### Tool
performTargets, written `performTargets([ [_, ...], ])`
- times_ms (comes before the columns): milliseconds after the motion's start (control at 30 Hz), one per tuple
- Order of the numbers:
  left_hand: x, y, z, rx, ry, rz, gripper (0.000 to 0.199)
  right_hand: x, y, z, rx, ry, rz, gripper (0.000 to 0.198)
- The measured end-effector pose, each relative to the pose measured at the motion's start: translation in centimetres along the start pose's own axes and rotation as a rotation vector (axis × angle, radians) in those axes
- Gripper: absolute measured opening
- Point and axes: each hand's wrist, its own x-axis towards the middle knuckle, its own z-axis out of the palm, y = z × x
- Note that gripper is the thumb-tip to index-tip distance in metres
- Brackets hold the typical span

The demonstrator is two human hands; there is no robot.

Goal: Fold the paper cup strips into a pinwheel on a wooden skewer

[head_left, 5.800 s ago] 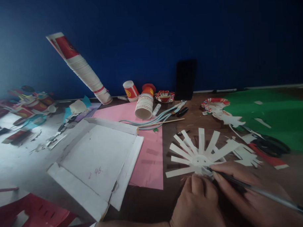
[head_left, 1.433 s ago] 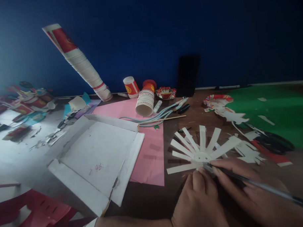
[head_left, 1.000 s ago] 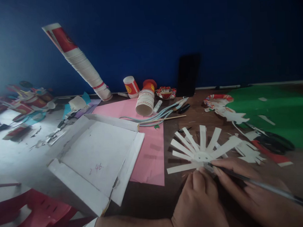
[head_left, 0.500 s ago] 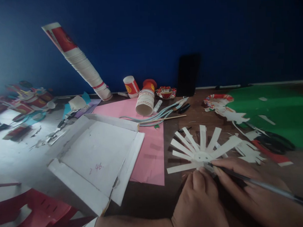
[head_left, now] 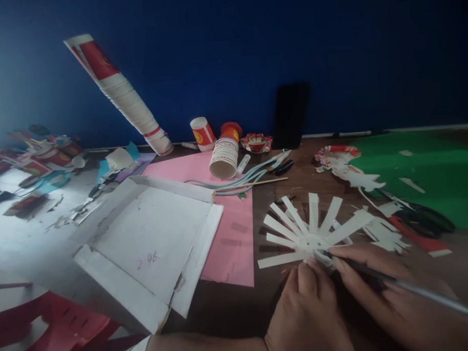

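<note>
A white paper cup cut into splayed strips (head_left: 312,240) lies on the dark table, its strips fanned out and small eye dots drawn on the round middle. My left hand (head_left: 309,306) is closed on the near edge of this cut cup. In my right hand (head_left: 391,293) is a slim pen (head_left: 426,290), its tip resting on the round middle just below the dots. The lowest strips are hidden behind my fingers.
Left of my hands lies an open white cardboard box lid (head_left: 155,229) over pink paper (head_left: 236,247). Paper cups (head_left: 222,158) and blue cords (head_left: 249,177) sit behind. Black scissors (head_left: 423,217), paper scraps and green paper (head_left: 421,164) are at right. A tall cup stack (head_left: 131,102) leans on the wall.
My right hand and the pen have shifted slightly; the pen's back end sits a little lower. My left hand and the cut cup look unmoved.
</note>
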Motion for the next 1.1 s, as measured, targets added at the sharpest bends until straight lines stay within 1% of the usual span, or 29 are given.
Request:
performTargets([
  [100, 0.0, 0.0, 0.0, -0.019, 0.003, 0.003, 0.053, 0.1, -0.1, -0.1, -0.019, 0.045, 0.008, 0.019],
  [367, 0.1, 0.0, -0.5, -0.079, 0.028, -0.048, 0.052, 0.3, 0.2, 0.2, 0.004, -0.013, -0.019, 0.017],
  [433, 0.2, 0.1, -0.6, -0.068, -0.005, -0.048, 0.052, 0.2, 0.3, 0.4, 0.006, -0.027, -0.026, 0.017],
  [500, 0.3, 0.2, -0.6, -0.055, -0.036, -0.081, 0.051, 0.1, 0.4, 0.5, 0.013, -0.04, -0.028, 0.016],
  [567, 0.3, 0.3, -0.6, -0.057, -0.016, -0.119, 0.048, 0.0, 0.5, 0.5, 0.028, -0.053, -0.028, 0.016],
  [667, 0.3, 0.2, -0.5, -0.08, 0.04, -0.055, 0.049, 0.0, 0.4, 0.5, 0.065, -0.062, -0.015, 0.014],
  [733, 0.3, 0.2, -0.4, -0.082, 0.024, -0.052, 0.05, 0.1, 0.3, 0.4, 0.091, -0.073, 0.004, 0.013],
  [833, 0.2, 0.2, -0.4, -0.088, -0.025, -0.093, 0.051, 0.2, 0.2, 0.4, 0.11, -0.08, 0.028, 0.014],
  [1000, 0.3, 0.0, -1.0, -0.079, -0.067, -0.034, 0.052, 0.0, 0.4, 0.6, 0.137, -0.111, 0.074, 0.017],
  [1100, 0.4, -0.1, -1.2, -0.053, -0.077, -0.033, 0.052, 0.0, 0.5, 0.6, 0.13, -0.111, 0.073, 0.017],
])
